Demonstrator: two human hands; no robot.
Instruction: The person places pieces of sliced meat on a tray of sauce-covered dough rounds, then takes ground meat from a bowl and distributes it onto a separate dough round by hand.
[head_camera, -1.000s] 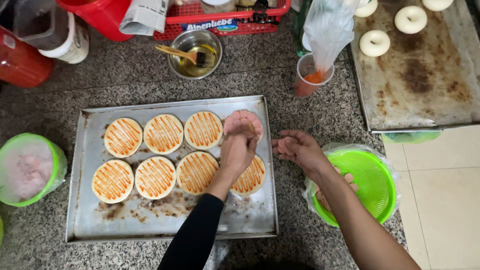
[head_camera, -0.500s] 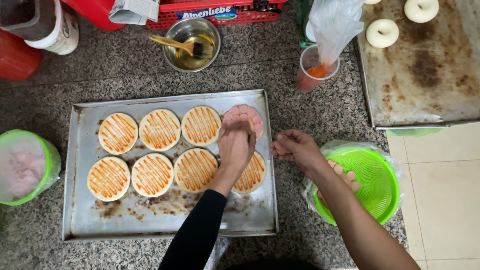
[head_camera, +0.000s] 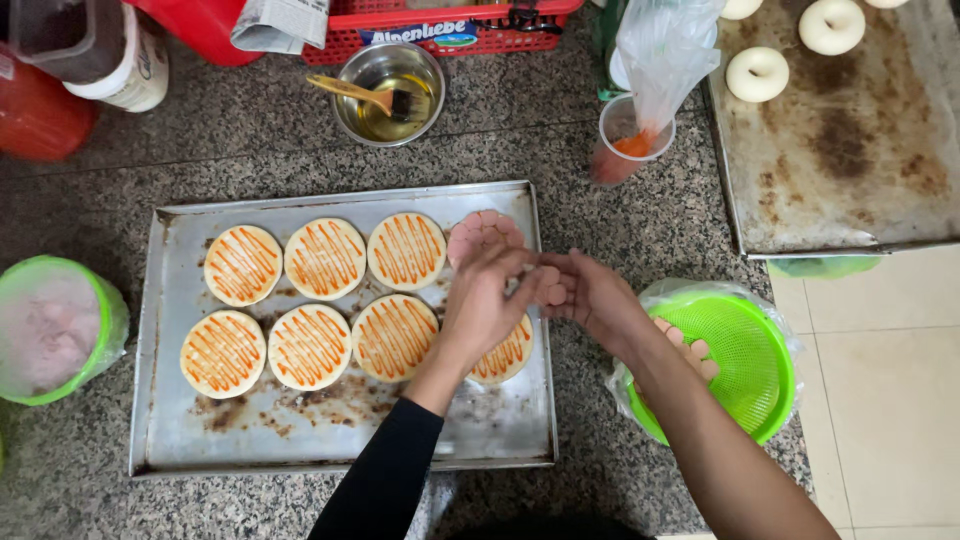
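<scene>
We have both hands meeting over the right edge of the baking tray (head_camera: 150, 400): our left hand (head_camera: 485, 300) and right hand (head_camera: 595, 298) are closed fingertip to fingertip around a small stack of pink sausage slices (head_camera: 551, 285), pinched between them. The left arm wears a black sleeve; the right forearm is bare.

Just beyond the left hand's fingers lies a dough round already covered with pink slices (head_camera: 480, 232), at the tray's upper right. Under the left wrist a sauce-striped dough round (head_camera: 505, 355) is partly hidden. Six more sauce-striped rounds (head_camera: 325, 258) sit in two rows to the left, touching or nearly so.

Beside the right forearm, off the tray, a green plastic colander (head_camera: 745, 365) holds more pink slices. Farther up the granite counter (head_camera: 600, 220) stand a steel bowl with a brush (head_camera: 388, 92), a cup holding a piping bag of orange sauce (head_camera: 640, 120), and a second tray with dough rings (head_camera: 860, 150). At far left is a green tub under plastic film (head_camera: 55, 330).
</scene>
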